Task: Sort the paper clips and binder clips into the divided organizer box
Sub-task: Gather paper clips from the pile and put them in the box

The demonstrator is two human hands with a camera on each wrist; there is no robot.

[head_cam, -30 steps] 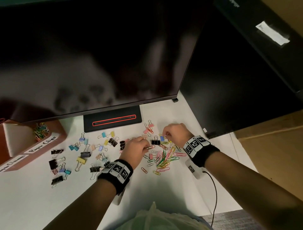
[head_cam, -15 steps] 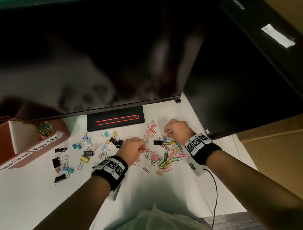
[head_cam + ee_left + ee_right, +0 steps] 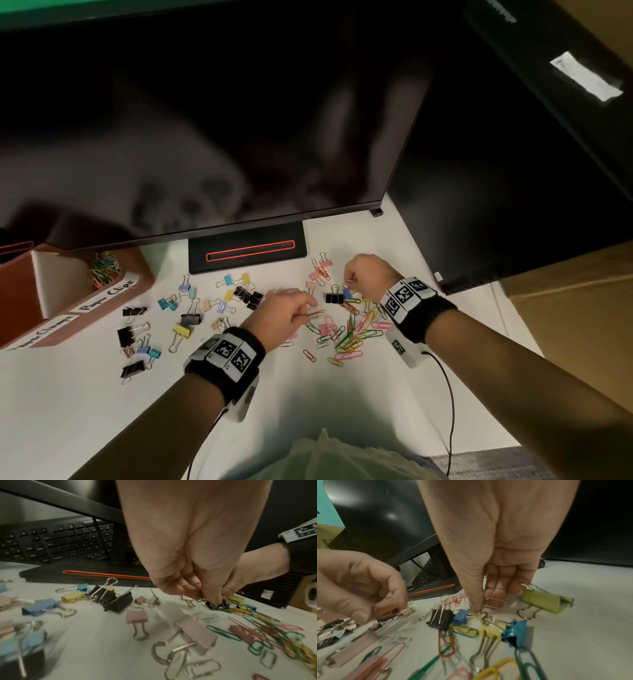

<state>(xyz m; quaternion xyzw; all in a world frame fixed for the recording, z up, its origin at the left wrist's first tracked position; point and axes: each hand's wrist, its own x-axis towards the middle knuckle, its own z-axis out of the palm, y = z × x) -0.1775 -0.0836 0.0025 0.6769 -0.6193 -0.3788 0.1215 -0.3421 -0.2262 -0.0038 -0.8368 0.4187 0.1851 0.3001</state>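
Note:
Coloured paper clips (image 3: 352, 330) lie heaped on the white desk (image 3: 102, 394), with binder clips (image 3: 190, 318) scattered to the left. My left hand (image 3: 310, 310) is at the heap's left edge and pinches a few red and pink paper clips (image 3: 317, 313); in the right wrist view that left hand (image 3: 368, 609) holds them low over the desk. My right hand (image 3: 349, 280) is at the heap's far edge, and the right hand (image 3: 481, 605) pinches a pink paper clip (image 3: 504, 603) between thumb and fingers. The brown organizer box (image 3: 137, 274) stands far left, with paper clips (image 3: 102, 267) in one compartment.
A large monitor (image 3: 205, 120) overhangs the back of the desk, its black stand base (image 3: 246, 251) just behind the clips. A keyboard (image 3: 51, 540) lies behind the base. A black binder clip (image 3: 441, 616) and a blue one (image 3: 460, 616) sit under my right hand. A cable (image 3: 445, 394) trails from the right wrist.
Both hands stay over the paper clip heap with little movement. Red and pink paper clips now show at my left fingertips. The head view has shifted slightly.

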